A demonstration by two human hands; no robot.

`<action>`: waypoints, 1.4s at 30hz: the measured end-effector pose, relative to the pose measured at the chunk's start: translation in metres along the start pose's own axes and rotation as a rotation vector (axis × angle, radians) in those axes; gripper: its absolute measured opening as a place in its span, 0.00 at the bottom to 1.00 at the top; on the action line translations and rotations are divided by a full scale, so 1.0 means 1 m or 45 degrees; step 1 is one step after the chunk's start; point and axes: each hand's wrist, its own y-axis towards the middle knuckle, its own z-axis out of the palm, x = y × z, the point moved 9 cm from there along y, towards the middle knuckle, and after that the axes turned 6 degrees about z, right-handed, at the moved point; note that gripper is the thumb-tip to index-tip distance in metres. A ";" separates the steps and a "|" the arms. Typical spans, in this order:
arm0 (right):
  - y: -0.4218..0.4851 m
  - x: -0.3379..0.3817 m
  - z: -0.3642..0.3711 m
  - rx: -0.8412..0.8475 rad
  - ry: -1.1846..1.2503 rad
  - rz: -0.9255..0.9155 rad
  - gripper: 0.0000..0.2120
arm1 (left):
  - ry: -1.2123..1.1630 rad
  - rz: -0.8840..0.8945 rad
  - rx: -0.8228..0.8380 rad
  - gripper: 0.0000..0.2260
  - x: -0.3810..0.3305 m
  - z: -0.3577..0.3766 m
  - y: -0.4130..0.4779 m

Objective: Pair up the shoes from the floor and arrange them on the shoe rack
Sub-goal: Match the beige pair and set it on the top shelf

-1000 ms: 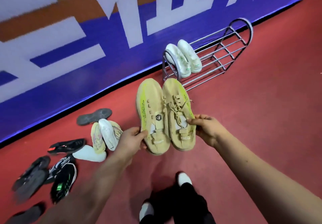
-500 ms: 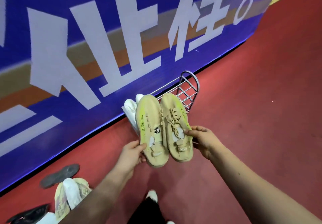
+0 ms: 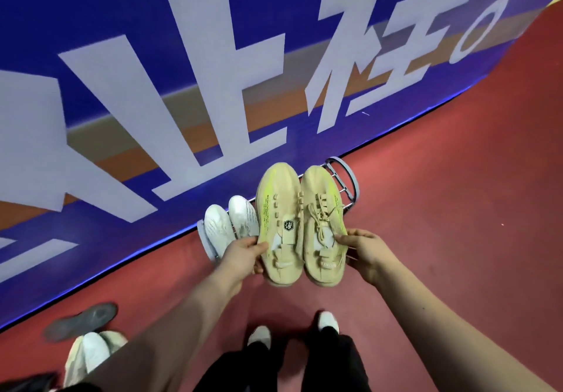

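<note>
Two matching tan shoes with yellow-green streaks are held side by side, toes pointing away from me. My left hand [image 3: 243,254] grips the left tan shoe [image 3: 278,208] by its heel side. My right hand [image 3: 364,250] grips the right tan shoe [image 3: 323,205] at its collar. They hover just in front of the grey metal shoe rack [image 3: 347,175], which stands against the wall. A pair of white shoes [image 3: 231,222] sits on the rack's left end. The shoes I hold hide most of the rack's bars.
A blue wall banner [image 3: 182,56] with large white characters runs behind the rack. On the red floor at lower left lie a grey insole-like sole [image 3: 82,321] and a pale shoe pile [image 3: 91,352]. My feet [image 3: 292,327] stand below the hands. Open red floor lies to the right.
I have stepped closer to the rack with the tan pair held together. The rack and white shoes now sit directly behind the pair. The floor pile has slid to the lower left edge.
</note>
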 end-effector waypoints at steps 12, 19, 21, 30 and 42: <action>0.171 0.083 -0.001 0.207 -0.341 0.138 0.08 | -0.062 -0.160 -0.366 0.05 0.031 0.046 0.138; 0.289 0.046 0.002 0.193 -0.528 0.185 0.08 | 0.151 -0.171 -0.472 0.15 0.098 0.057 0.208; 0.315 0.036 0.008 0.193 -0.568 0.181 0.07 | 0.276 -0.182 -0.485 0.17 0.109 0.051 0.228; 0.408 -0.015 0.050 0.182 -0.725 0.094 0.06 | 0.633 -0.259 -0.538 0.10 0.155 0.018 0.293; 0.435 -0.007 0.046 -0.029 -0.910 -0.028 0.06 | 0.990 -0.428 -0.378 0.09 0.165 0.016 0.330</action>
